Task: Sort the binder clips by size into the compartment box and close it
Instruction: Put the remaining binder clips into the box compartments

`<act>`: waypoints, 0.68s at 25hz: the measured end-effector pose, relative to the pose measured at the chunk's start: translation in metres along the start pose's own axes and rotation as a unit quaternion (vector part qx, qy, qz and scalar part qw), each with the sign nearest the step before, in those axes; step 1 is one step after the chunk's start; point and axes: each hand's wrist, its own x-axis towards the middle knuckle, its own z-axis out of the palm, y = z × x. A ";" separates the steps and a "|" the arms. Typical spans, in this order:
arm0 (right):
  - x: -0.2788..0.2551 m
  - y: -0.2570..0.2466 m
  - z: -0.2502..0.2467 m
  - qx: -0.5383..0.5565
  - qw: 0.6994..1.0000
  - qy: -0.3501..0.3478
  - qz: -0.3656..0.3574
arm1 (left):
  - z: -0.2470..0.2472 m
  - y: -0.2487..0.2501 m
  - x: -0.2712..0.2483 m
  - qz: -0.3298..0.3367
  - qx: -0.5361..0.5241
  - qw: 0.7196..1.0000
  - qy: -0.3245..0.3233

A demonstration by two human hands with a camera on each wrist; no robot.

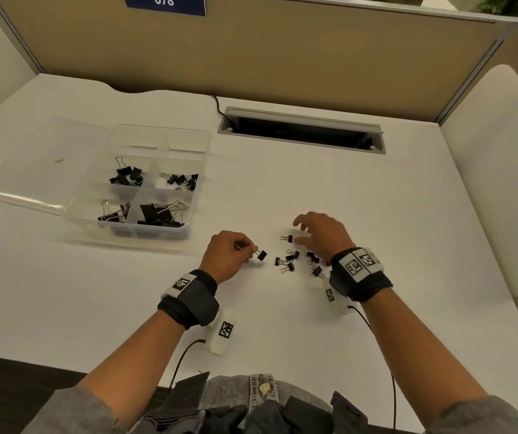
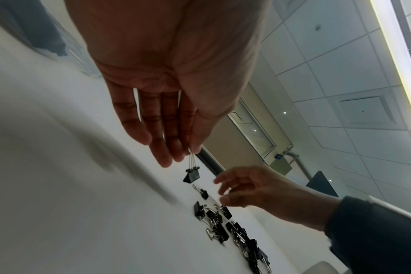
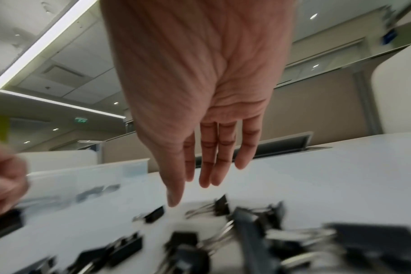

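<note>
Head view: a white desk (image 1: 361,214) carries a clear compartment box (image 1: 199,170) at the left, its lid (image 1: 32,170) lying open flat beside it. Four of its compartments hold black binder clips. The left hand (image 1: 228,256) pinches the wire handles of one small binder clip (image 1: 261,255), held just above the desk. The right hand (image 1: 320,234) hovers with relaxed, spread fingers holding nothing, over a loose pile of clips (image 1: 295,260); one lone clip (image 1: 287,238) lies just beside its fingertips.

Left wrist view: the left hand (image 2: 167,96) has its thumb and forefinger closed on the handles, and the binder clip (image 2: 192,176) hangs below them. The right hand (image 2: 253,187) reaches in above the pile of clips (image 2: 225,226).

Right wrist view: the right hand (image 3: 204,92) points its straight fingers downward, touching nothing. Blurred clips lie beneath it, and the compartment box (image 3: 87,178) stands beyond.
</note>
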 end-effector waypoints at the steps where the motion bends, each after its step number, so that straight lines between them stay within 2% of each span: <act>1: -0.004 0.010 -0.004 0.005 1.000 0.015 0.015 | 0.000 -0.001 0.000 0.000 0.001 1.000 -0.001; 3: -0.013 0.034 -0.012 0.016 0.998 0.022 0.049 | 0.000 -0.002 -0.001 0.000 0.003 1.000 -0.002; 6: -0.026 0.056 -0.012 0.038 0.996 -0.022 0.082 | 0.001 -0.003 0.001 0.000 0.005 1.000 -0.004; 8: -0.033 0.061 -0.004 0.055 0.995 -0.028 0.074 | 0.000 -0.002 0.002 0.000 0.004 1.000 -0.001; 12: -0.038 0.055 0.009 0.101 0.992 0.006 0.069 | -0.001 -0.002 0.002 -0.002 0.001 1.000 0.001; 17: -0.034 0.054 0.000 0.094 0.993 0.010 0.069 | -0.003 -0.002 0.001 -0.002 -0.008 1.000 0.003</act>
